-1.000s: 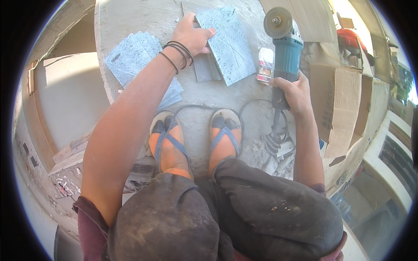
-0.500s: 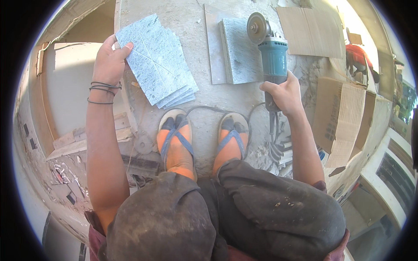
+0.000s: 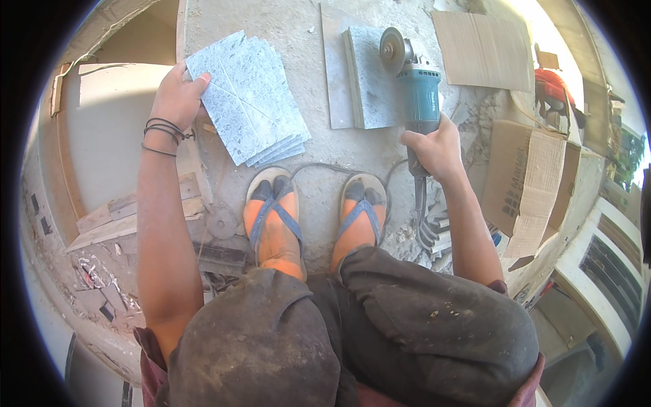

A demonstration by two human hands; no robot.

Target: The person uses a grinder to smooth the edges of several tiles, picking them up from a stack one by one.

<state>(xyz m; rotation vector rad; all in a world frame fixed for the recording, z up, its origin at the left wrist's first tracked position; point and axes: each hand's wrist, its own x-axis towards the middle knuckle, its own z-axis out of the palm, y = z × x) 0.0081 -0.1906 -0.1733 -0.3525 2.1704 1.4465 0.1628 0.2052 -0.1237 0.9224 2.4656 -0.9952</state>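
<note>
My left hand (image 3: 178, 98) pinches the upper left edge of a speckled blue-grey tile (image 3: 234, 95), thumb on its face. Two thin lines cross on that face. Several like tiles are fanned out beneath it, their corners showing at the right and near sides. My right hand (image 3: 437, 149) is wrapped round the dark handle of a teal angle grinder (image 3: 422, 95). Its cutting disc (image 3: 392, 51) points away from me, above a neat stack of tiles (image 3: 373, 81). I cannot tell whether the disc spins.
A flat grey slab (image 3: 333, 74) lies under the stack's left side. Cardboard (image 3: 483, 51) and a torn carton (image 3: 505, 169) are at the right, near rubble. A black cord (image 3: 325, 166) runs by my sandalled feet. Farther right, a person in red (image 3: 553, 85) bends over.
The grinder has shifted slightly left and nearer, its disc tilting a little. My left hand and the upper tile have moved slightly right and nearer.
</note>
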